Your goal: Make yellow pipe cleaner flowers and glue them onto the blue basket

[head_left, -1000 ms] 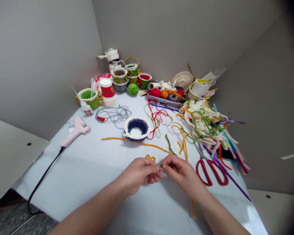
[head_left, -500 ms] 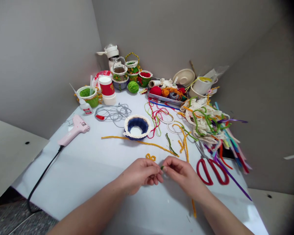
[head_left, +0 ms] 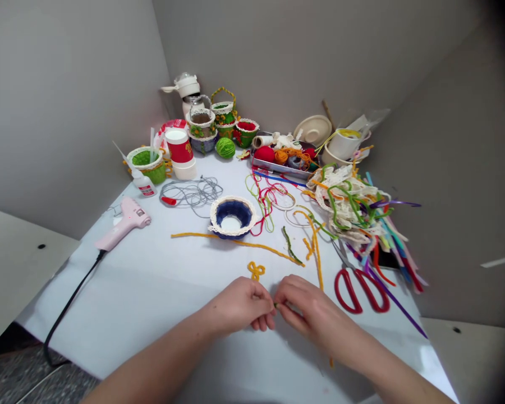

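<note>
My left hand [head_left: 244, 306] and my right hand [head_left: 305, 306] meet over the front of the table, thumbs and fingertips pinched close together. Between them shows a tiny bit of green yarn [head_left: 276, 305]; most of it is hidden by the fingers. Just beyond my left hand lies a looped yellow yarn flower [head_left: 256, 271]. A long yellow yarn strand [head_left: 261, 245] stretches across the table behind it, passing by a navy blue woven basket [head_left: 233, 217] with a white lace rim. A short dark green strand [head_left: 290, 247] rests past my right hand, near another yellow strand [head_left: 316, 252].
Red-handled scissors [head_left: 362, 289] lie at the right, beside a heap of lace and ribbons [head_left: 345, 202]. A pink glue gun [head_left: 124, 224] with a black cord is at the left. A glue bottle [head_left: 143, 182], small finished baskets [head_left: 202, 124] and a yarn tray [head_left: 284, 167] stand along the back.
Both hands have come a little nearer to me, so more of the yellow flower shows. They keep their pinch on the green yarn. The camera view has shifted slightly.
</note>
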Tool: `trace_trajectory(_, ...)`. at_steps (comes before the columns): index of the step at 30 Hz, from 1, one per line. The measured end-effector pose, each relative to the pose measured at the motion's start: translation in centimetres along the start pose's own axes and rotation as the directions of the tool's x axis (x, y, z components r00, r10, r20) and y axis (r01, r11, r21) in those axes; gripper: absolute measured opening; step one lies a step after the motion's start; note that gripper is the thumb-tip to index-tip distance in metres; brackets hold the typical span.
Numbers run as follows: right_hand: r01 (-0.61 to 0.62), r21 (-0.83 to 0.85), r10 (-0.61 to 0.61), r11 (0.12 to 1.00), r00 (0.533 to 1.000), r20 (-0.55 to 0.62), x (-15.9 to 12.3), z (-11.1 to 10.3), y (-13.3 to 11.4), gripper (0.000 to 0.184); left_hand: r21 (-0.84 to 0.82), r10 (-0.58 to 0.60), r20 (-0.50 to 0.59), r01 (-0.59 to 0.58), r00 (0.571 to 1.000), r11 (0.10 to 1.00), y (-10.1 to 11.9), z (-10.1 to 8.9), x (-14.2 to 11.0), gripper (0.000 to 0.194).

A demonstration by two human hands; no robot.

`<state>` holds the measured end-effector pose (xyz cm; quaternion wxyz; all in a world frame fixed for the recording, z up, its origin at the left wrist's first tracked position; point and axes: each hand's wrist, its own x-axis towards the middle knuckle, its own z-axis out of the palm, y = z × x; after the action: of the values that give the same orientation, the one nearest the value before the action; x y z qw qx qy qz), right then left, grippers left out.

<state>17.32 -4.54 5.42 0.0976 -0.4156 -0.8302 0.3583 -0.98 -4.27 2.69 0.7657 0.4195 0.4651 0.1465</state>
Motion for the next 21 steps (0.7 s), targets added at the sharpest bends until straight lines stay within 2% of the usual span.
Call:
trace_trajectory(3, 0.039, -0.079, -0.034, 0.996, 0.998, 0.057, -0.1, 0.0, -0.2, 0.016, 0.048, -0.042, 0.002, 0.042, 0.999, 0.998, -0.2, 0.2, 0.1, 0.011)
trace_trajectory(5, 0.022, -0.041, -0.019, 0.999, 0.998, 0.063, 0.0, -0.1, 0.1, 0.016, 0.040, -0.040, 0.012, 0.039, 0.999, 0.998, -0.1, 0.2, 0.0, 0.011)
trace_trajectory(8, -0.130, 0.200, 0.136, 0.971, 0.991, -0.015, 0.5, -0.4, 1.1, 0.014, -0.010, 0.042, -0.032, -0.042, 0.999, 0.999, 0.3, -0.4, -0.1, 0.015)
trace_trajectory(10, -0.238, 0.404, 0.281, 0.883, 0.958, -0.049, 1.1, -0.4, 1.9, 0.016, -0.027, 0.079, -0.137, -0.083, 0.987, 0.996, 0.7, -0.9, -0.1, 0.019)
trace_trajectory(12, -0.280, 0.524, 0.359, 0.805, 0.932, -0.053, 1.9, -0.1, 2.5, 0.021, -0.037, 0.086, -0.226, -0.097, 0.970, 0.995, 0.9, -1.2, -0.1, 0.022)
trace_trajectory(15, -0.275, 0.560, 0.365, 0.782, 0.929, -0.053, 2.8, 0.6, 2.4, 0.025, -0.069, 0.090, -0.256, -0.111, 0.962, 0.991, 1.0, -1.2, 0.0, 0.024)
trace_trajectory(21, -0.238, 0.497, 0.317, 0.835, 0.945, -0.079, 3.4, 1.2, 1.4, 0.026, -0.048, 0.103, -0.333, -0.126, 0.937, 0.991, 0.8, -1.2, 0.2, 0.014)
